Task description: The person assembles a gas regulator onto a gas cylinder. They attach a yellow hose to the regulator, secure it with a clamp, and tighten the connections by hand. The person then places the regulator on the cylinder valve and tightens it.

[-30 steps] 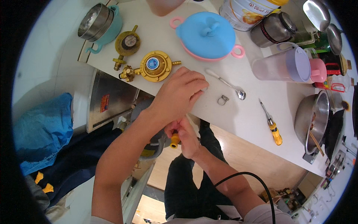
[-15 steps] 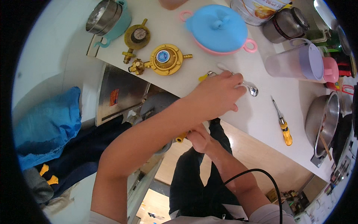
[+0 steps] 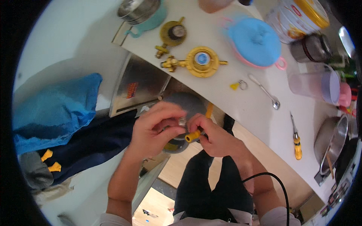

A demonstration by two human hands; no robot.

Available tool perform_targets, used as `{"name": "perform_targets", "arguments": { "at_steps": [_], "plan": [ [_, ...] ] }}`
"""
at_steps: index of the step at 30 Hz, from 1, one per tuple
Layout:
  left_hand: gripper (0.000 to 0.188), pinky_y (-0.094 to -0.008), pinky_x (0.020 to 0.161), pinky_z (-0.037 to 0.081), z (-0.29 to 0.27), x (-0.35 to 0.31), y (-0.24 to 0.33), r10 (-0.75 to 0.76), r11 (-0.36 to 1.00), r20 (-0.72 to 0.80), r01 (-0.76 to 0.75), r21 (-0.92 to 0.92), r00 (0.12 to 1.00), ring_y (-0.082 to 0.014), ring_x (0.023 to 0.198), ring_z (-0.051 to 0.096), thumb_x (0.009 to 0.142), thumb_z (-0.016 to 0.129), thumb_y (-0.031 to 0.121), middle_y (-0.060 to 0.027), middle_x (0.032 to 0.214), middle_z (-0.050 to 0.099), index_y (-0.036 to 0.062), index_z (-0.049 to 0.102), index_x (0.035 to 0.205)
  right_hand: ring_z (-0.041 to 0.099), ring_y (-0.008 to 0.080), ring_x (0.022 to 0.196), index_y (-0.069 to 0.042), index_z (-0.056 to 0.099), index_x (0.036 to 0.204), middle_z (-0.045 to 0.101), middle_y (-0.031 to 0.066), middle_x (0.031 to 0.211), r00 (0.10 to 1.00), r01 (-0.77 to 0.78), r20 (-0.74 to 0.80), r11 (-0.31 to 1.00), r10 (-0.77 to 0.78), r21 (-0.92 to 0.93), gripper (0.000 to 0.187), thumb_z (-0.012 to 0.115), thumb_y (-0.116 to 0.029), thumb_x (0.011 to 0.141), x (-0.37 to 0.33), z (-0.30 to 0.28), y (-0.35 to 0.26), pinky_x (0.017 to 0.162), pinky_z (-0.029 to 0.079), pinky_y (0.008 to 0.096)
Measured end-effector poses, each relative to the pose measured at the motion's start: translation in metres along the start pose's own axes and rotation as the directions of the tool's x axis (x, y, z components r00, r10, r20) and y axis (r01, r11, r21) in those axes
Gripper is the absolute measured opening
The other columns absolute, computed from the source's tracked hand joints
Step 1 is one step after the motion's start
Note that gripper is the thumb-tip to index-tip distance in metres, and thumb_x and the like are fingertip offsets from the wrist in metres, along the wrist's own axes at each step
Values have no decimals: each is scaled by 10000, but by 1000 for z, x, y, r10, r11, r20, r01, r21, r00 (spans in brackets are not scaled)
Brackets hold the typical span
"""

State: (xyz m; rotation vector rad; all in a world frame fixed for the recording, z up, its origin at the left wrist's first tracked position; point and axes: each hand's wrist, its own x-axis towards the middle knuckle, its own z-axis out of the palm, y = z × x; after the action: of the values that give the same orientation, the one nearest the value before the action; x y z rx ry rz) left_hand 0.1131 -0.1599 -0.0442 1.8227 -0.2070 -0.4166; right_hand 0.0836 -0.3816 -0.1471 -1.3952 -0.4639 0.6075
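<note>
My right hand grips a yellow hose near its open end, which points toward my left hand. Between the bent thumb and fingers of my left hand is a small silvery metal piece, perhaps a hose clamp; blur hides its exact shape. Hose end and metal piece are close together, above a grey gas cylinder below the counter edge. On the counter lie a shiny gold gas regulator, an older dull regulator, and a metal ring clamp with a yellow tab.
On the white counter are a spoon, a yellow-handled screwdriver, a blue-lidded pink bowl, a clear jug and a metal bowl. A cabinet door stands ajar. Blue cloth hangs at left.
My left hand has come back from the counter beside the spoon to the hose end, carrying the small metal piece. The view has shifted, so the counter things appear farther right.
</note>
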Motion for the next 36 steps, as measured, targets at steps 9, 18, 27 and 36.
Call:
{"name": "perform_targets", "arguments": {
  "at_steps": [9, 18, 27, 36],
  "plan": [
    [444, -313, 978, 570, 4, -104, -81, -238, 853, -362, 15, -522, 901, -177, 1141, 645, 900, 718, -125, -115, 1305, 591, -28, 638, 1326, 694, 281, 1108, -47, 617, 1190, 641, 132, 1230, 972, -194, 110, 972, 209, -130, 383, 690, 141, 864, 58, 22, -60, 952, 564, 346],
    [448, -315, 958, 599, 2, -120, -75, -174, 945, -485, 7, -326, 857, -211, 1138, 675, 861, 753, -125, -144, 1316, 615, -19, 680, 1290, 745, 267, 1053, -53, 620, 1214, 720, 115, 1162, 989, -62, 100, 930, 105, -363, 428, 767, 96, 841, 72, 49, -50, 913, 598, 353],
    [397, -312, 842, 575, -7, -113, -69, 16, 995, -474, 32, 93, 881, -233, 1029, 716, 822, 825, -33, -124, 1147, 720, 42, 756, 1205, 703, 344, 1157, -34, 521, 1301, 690, 155, 1256, 948, -240, 126, 917, 292, -319, 473, 720, 53, 881, 83, 59, -60, 968, 585, 382],
    [336, -325, 799, 591, -3, -118, -78, 86, 992, -475, -33, 119, 876, -235, 923, 742, 785, 880, 39, -97, 1059, 763, 57, 782, 1106, 709, 368, 1050, -66, 576, 1314, 696, 138, 1225, 956, 53, 281, 892, 85, -449, 474, 773, -70, 883, 89, 45, -41, 954, 539, 419]
  ]
}}
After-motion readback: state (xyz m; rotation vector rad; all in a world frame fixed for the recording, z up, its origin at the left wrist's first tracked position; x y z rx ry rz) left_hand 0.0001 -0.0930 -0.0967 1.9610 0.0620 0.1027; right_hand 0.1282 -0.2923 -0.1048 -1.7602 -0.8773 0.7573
